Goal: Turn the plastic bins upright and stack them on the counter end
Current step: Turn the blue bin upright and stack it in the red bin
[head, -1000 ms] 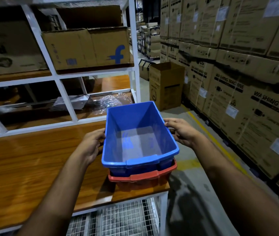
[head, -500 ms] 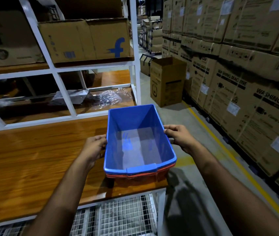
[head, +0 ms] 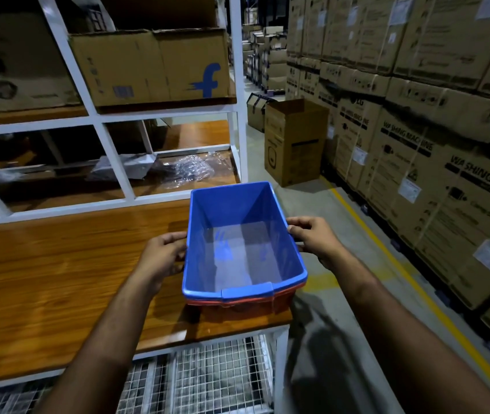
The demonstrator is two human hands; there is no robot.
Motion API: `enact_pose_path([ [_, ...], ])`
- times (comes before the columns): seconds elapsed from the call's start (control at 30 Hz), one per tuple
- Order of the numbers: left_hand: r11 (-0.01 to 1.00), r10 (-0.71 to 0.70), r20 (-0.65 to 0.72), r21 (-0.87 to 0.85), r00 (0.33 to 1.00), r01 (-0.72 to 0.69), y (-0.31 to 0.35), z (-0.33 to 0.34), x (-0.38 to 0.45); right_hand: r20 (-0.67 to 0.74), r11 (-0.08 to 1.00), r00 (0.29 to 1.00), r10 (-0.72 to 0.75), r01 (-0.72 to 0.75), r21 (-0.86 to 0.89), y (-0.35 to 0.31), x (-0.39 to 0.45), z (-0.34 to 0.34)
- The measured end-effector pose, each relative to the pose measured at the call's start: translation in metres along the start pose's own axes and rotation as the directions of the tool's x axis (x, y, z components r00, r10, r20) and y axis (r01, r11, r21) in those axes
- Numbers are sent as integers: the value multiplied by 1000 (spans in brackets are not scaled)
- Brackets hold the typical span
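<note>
At the centre of the frame one bin (head: 237,249) sits nested in another bin (head: 237,304), on the right end of the counter (head: 58,279). A hand (head: 163,258) lies at its left side, another hand (head: 315,240) at its right. Stacked boxes (head: 417,144) fill the right of the frame; a shelf box (head: 151,67) sits upper left.

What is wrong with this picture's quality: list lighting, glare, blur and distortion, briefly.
Head view: dim warehouse light with dark corners; soft glare sheen on the wooden counter and pale reflections on the blue bin floor; slight softness and motion smear in the upper shelf boxes; wide-angle bending of the white rack posts and the washing machine cartons.
</note>
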State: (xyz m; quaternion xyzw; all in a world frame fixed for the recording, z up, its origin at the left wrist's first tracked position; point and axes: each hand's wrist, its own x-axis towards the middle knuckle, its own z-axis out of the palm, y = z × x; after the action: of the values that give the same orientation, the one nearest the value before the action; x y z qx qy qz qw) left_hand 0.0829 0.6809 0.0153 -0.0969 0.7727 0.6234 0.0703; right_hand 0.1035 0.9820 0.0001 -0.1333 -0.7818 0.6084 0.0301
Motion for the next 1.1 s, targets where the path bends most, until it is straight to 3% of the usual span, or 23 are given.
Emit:
enact_pose_path([
  [0.17, 998, 55, 4, 13, 998, -55, 9, -13, -13, -90, 1000, 996, -30, 31, 5, -8, -11, 3],
  [0.3, 987, 146, 15, 70, 989, -146, 15, -28, -33, -122, 955, 975, -186, 150, -257, -25, -35, 0],
  [0.4, 964, 260, -6, 63, 966, -259, 3, -50, -52, 66, 761, 928, -366, 340, -553, -43, -50, 22],
  [0.5, 934, 348, -5, 86, 938, -346, -9, -82, -67, 230, 573, 875, -426, 458, -679, -61, -65, 62],
  [0.6, 888, 407, -30, 250, 913, -387, -24, -134, -74, 340, 507, 841, -421, 530, -680, -73, -79, 122],
  [0.77, 779, 447, -109, 535, 888, -326, -61, -229, -81, 441, 426, 802, -402, 591, -685, -92, -103, 241],
  [0.93, 680, 474, -142, 686, 869, -258, -111, -364, -78, 508, 357, 733, -452, 671, -650, -112, -134, 392],
  [1.1, 616, 460, -212, 775, 862, -138, -149, -498, -78, 608, 359, 666, -432, 745, -562, -135, -157, 531],
])
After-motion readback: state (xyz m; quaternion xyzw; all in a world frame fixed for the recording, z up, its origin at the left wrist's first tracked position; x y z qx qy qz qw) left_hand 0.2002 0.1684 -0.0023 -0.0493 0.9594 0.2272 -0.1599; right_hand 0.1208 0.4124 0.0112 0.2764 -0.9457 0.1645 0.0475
